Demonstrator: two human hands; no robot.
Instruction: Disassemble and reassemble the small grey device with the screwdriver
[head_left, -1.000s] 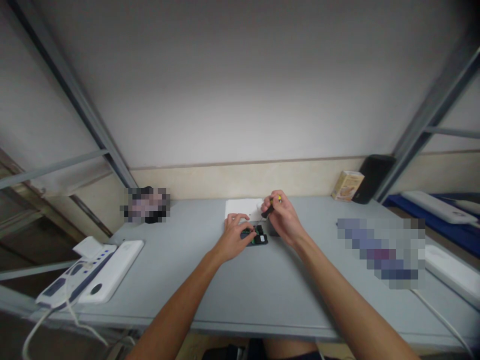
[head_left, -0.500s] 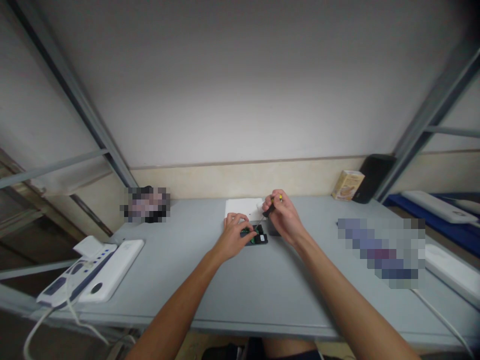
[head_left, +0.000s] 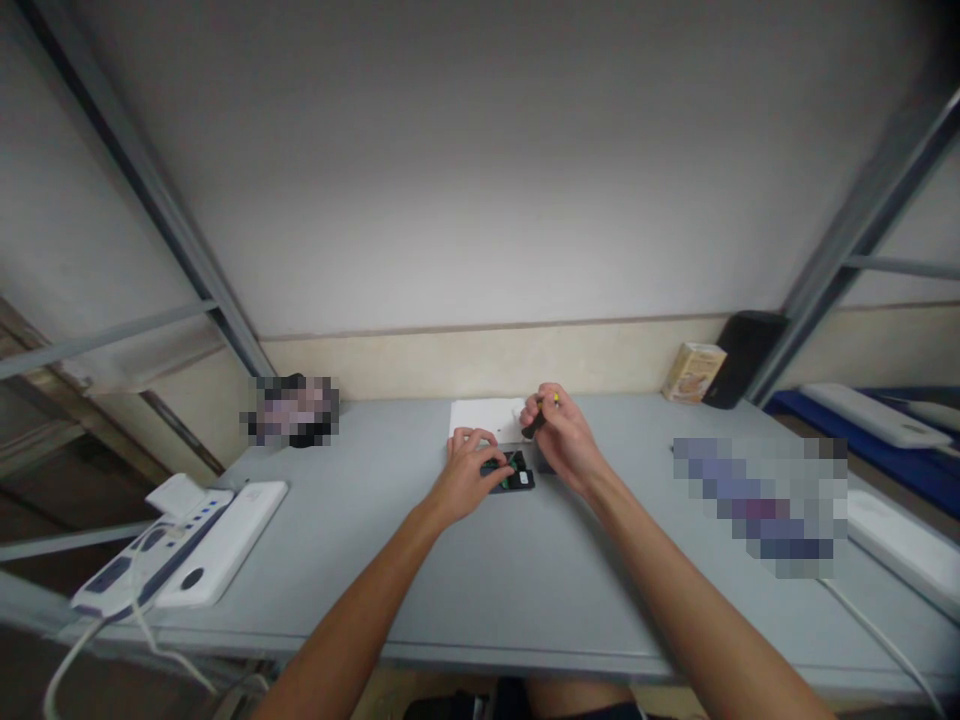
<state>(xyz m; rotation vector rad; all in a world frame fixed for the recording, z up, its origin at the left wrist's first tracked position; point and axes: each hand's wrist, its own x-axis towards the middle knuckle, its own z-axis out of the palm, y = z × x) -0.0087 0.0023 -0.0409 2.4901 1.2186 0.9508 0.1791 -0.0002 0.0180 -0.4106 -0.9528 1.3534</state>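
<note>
One dark device [head_left: 521,482] with a green board showing is lying on the one grey table [head_left: 442,590], at its middle. Two bare hands are working over it. The left hand [head_left: 474,468] is covering its nine o'clock side, fingers curving, thumb and forefinger bending in over the board; whether they are pinching anything, I cannot tell. At two o'clock, the right hand [head_left: 562,430] is wrapping its fingers around one screwdriver-like tool [head_left: 535,424], dark with a touch of yellow; whether its tip is touching the board is too small to tell.

Clocking from the device, one white sheet [head_left: 472,415] is lying just beside it at eleven. One yellowish box [head_left: 695,373] and one black case [head_left: 750,350] are standing at two. One power strip [head_left: 112,580] and one white slab [head_left: 232,535] are resting between eight and nine. Two pixelated items are sitting farther off: one [head_left: 292,410] between nine and ten, one [head_left: 757,505] near three.
</note>
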